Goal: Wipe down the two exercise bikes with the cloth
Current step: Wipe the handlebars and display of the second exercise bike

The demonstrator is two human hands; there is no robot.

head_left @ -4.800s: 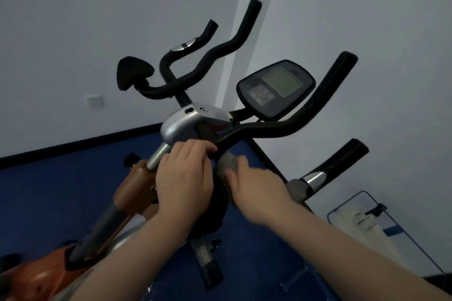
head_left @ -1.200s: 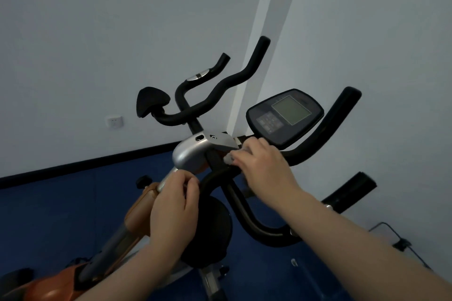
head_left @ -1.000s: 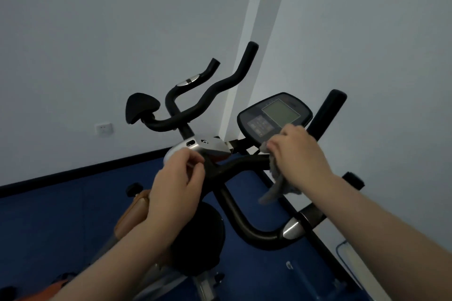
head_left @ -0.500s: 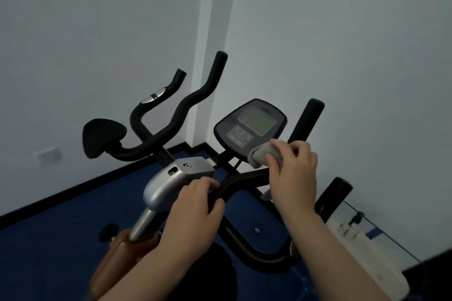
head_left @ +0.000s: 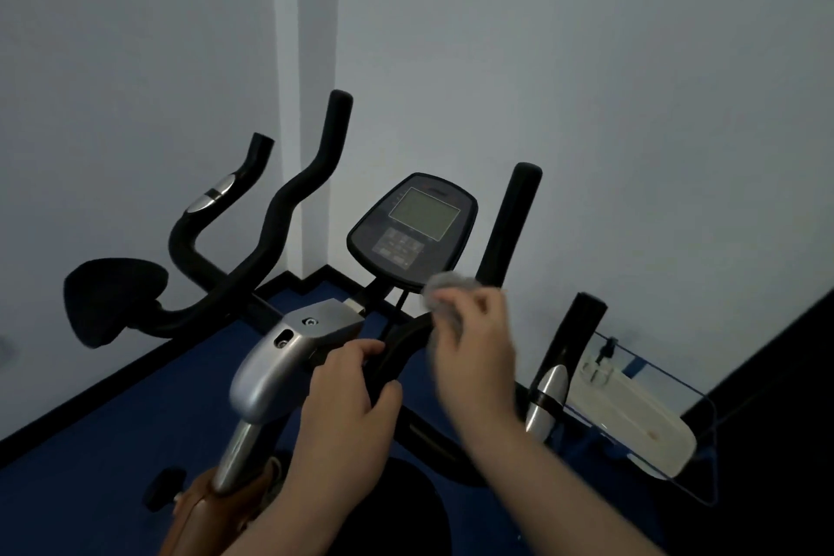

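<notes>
The near exercise bike has a silver stem cover, a black handlebar and a console with a grey screen. My left hand grips the black handlebar just right of the stem cover. My right hand, blurred, holds a bunched grey cloth against the handlebar below the console. A second bike's black handlebar and seat stand behind to the left.
White walls meet in a corner behind the bikes. The floor is blue with a black skirting. A white device in a wire frame lies on the floor at the right. An orange bike frame shows at the bottom.
My right hand with the cloth has dropped a little along the handlebar below the console and is blurred. My left hand keeps its grip by the stem. The view has shifted.
</notes>
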